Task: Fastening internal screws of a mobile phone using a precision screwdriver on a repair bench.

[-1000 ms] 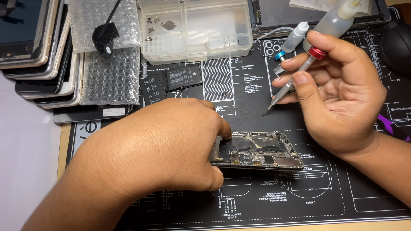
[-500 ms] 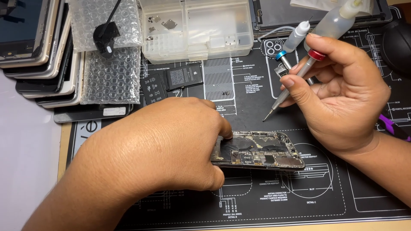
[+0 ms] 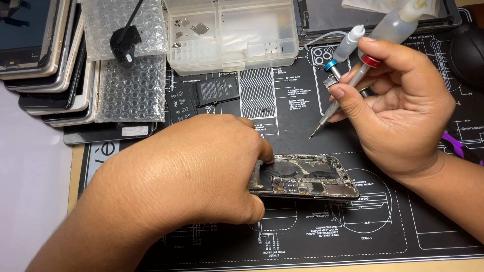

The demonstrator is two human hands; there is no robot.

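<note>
**Opened phone being steadied, driver raised at 1 o'clock**

- Opened phone chassis (image 3: pixel 307 176) is lying flat on the black repair mat (image 3: pixel 403 226), near mat centre, internals facing up: dark shielding, small connectors, some residue visible.
- Left hand (image 3: pixel 201 171) is being laid over the chassis's 9 o'clock end; fingers curled down, grip pressed onto the frame edge, pinning it to the worktop.
- Right hand (image 3: pixel 398 106) is being held up at 1 o'clock from the phone, clear of it. Grip is pinched on a slim precision screwdriver (image 3: pixel 343 90) with a red cap, tip angled down toward 7 o'clock and not touching the phone.
- Just behind the driver, at 12 o'clock: two small squeeze bottles (image 3: pixel 353 43), one blue-collared.
- Handling judgement: chassis is looking light, stiff in the metal frame, but fragile inside, with thin flex cables and exposed board parts. It is best taken by the outer frame rails, not the open face. Bare metal on the mat is probably sliding easily, hence the pinning.
- Also present: clear parts organiser (image 3: pixel 232 30) at 12 o'clock, bubble wrap (image 3: pixel 131 90) at 11 o'clock, stack of phones (image 3: pixel 45 60) at 10 o'clock, loose black battery (image 3: pixel 217 90) on the mat.
</note>
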